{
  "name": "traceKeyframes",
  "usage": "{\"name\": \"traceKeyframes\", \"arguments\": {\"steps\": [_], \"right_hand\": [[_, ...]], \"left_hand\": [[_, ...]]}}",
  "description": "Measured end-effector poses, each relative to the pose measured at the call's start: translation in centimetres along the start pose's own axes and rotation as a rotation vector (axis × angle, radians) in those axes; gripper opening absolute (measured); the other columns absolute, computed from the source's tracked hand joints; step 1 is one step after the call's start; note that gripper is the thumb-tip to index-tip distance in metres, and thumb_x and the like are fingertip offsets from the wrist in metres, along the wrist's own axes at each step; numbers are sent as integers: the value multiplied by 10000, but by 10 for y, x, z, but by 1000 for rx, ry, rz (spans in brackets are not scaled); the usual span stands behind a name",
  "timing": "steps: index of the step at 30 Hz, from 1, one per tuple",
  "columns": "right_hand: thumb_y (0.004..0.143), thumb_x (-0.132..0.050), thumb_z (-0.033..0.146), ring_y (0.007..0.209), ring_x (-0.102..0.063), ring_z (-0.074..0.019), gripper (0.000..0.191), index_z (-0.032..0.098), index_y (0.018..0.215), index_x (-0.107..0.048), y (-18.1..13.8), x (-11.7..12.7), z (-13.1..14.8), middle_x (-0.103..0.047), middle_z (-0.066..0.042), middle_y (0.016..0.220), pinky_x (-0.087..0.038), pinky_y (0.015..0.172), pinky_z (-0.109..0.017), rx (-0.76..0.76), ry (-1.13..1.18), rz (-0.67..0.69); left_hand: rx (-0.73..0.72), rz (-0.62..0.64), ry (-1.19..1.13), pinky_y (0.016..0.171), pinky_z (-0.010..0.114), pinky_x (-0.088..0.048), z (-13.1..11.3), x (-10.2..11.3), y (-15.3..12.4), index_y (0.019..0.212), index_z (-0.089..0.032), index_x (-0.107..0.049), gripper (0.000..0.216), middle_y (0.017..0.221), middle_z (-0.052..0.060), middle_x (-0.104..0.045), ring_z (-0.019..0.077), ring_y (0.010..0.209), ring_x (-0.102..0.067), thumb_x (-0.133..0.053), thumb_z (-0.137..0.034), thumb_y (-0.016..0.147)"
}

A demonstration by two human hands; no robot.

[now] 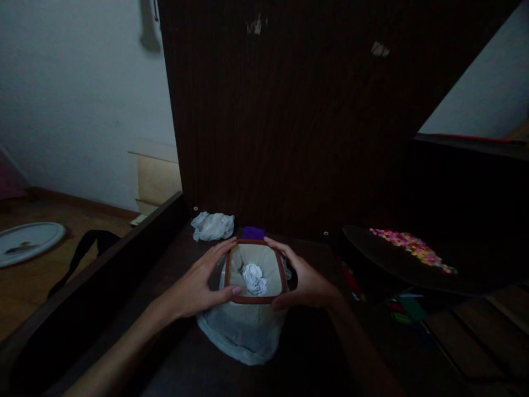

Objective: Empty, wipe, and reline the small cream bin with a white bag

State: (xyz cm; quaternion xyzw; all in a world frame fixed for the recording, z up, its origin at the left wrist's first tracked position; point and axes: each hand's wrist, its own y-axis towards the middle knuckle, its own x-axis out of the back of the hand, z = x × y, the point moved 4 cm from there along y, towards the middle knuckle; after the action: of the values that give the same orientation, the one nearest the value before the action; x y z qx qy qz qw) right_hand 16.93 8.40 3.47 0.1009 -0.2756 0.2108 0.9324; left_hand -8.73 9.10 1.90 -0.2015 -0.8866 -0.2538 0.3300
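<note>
A small trash bin (256, 300) with a brown, rounded square rim stands in front of me. It is lined with a pale plastic bag (248, 333) that hangs over the outside and spreads around its foot. Inside lies a crumpled white paper (254, 279). My left hand (202, 284) grips the left side of the rim, thumb at the near edge and fingers toward the far corner. On the right side, my right hand (308, 282) grips the rim the same way.
Behind the bin are a crumpled whitish plastic bag (212, 226) and a purple piece (253, 234), against a tall dark wooden panel (289, 121). A low dark board (136, 237) runs along the left. At right, a dark curved surface carries a colourful beaded strip (409, 248).
</note>
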Motion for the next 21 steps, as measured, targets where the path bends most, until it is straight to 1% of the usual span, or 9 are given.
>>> {"name": "traceKeyframes", "arguments": {"steps": [5,9,12,14,18,20,21], "right_hand": [[504,-971,610,1567,-255,-366,1339,284,1610,-290,-1,-10,-8,-250,-155,1711,-225,1268,-563,35,168,4],[515,-962,627,1565,-269,-354,1360,284,1626,-257,-1,-12,-10,-253,-155,1709,-227,1270,-549,73,196,2],[556,-939,645,1567,-264,-351,1336,277,1634,-242,-2,-13,-13,-244,-149,1714,-222,1272,-543,107,182,-9],[608,-899,676,1571,-255,-351,1296,272,1641,-229,-3,-15,-15,-235,-145,1719,-214,1274,-541,146,175,-35],[749,-780,714,1573,-255,-333,1123,278,1637,-249,-3,-19,-20,-240,-126,1720,-222,1273,-532,175,147,-124],[756,-764,727,1571,-261,-331,1098,275,1628,-274,-3,-20,-22,-256,-127,1715,-226,1271,-530,183,128,-151],[739,-765,747,1571,-262,-333,1122,268,1628,-276,-3,-20,-24,-260,-133,1713,-225,1272,-525,194,132,-153]], "left_hand": [[-19,-33,-11,1245,562,-352,6,-6,-1,1577,-207,-347,822,1639,165,-407,367,1502,-418,-675,-483,875],[-38,-43,-67,1264,555,-319,9,-8,0,1576,-208,-335,826,1653,161,-380,362,1521,-387,-662,-520,885],[-14,-23,-130,1275,548,-298,10,-11,0,1583,-211,-314,812,1673,158,-338,353,1544,-347,-634,-545,916],[-7,-27,-169,1278,552,-287,10,-14,-1,1594,-213,-292,830,1687,159,-305,354,1556,-319,-618,-579,924],[-24,-31,-202,1282,564,-269,12,-20,-1,1621,-221,-240,948,1708,164,-248,374,1569,-279,-648,-654,882],[-36,-35,-207,1292,562,-240,14,-21,-1,1633,-226,-220,981,1721,157,-218,378,1581,-245,-636,-691,876],[-35,-32,-213,1300,559,-212,15,-22,-2,1643,-230,-195,992,1729,150,-195,374,1592,-214,-612,-713,883]]}}
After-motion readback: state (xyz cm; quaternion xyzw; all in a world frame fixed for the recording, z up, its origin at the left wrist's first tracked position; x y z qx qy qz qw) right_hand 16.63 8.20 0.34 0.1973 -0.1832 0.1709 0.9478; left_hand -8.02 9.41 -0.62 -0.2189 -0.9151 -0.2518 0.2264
